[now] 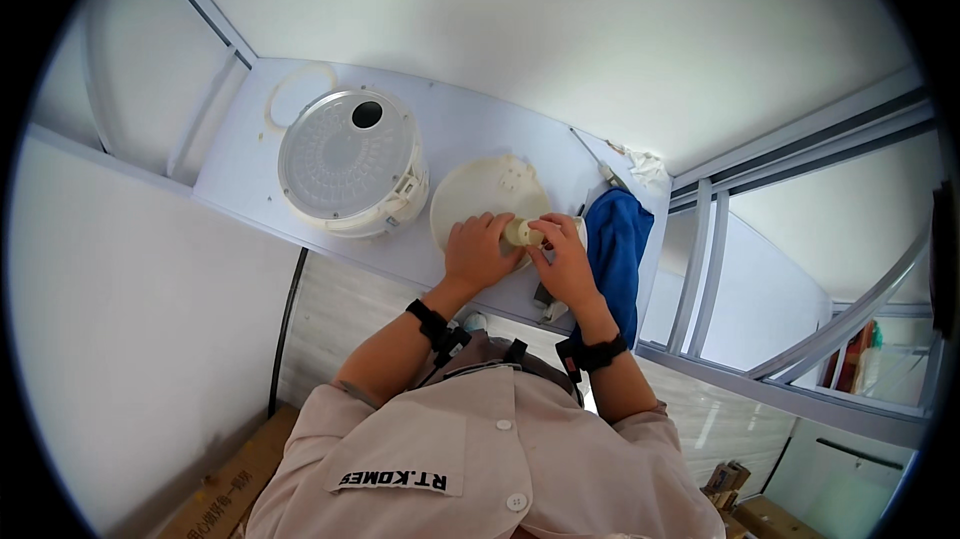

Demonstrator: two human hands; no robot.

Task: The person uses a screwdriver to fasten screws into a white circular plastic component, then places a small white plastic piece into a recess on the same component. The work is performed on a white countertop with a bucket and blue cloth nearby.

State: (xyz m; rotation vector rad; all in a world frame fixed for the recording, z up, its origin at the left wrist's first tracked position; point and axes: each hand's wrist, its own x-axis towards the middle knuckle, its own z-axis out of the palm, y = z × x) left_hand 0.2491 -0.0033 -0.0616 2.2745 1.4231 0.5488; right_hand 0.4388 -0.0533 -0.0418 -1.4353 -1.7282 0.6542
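Observation:
Near the front of the table, my two hands meet over a round cream plastic cover [462, 191] that lies flat. Between them is a small cream cylindrical part [521, 232]. My left hand [480, 254] has its fingers curled around the part's left side. The fingertips of my right hand [565, 264] pinch its right end. Part of the cover is hidden under my hands.
A round white appliance [350, 159] with a clear lid stands to the left. Blue cloth [618, 249] hangs over the table's right side, beside a thin tool [600, 164] and crumpled white material [648, 167]. A ring-shaped piece [275, 99] lies behind the appliance. Grey frame bars [705, 269] rise at right.

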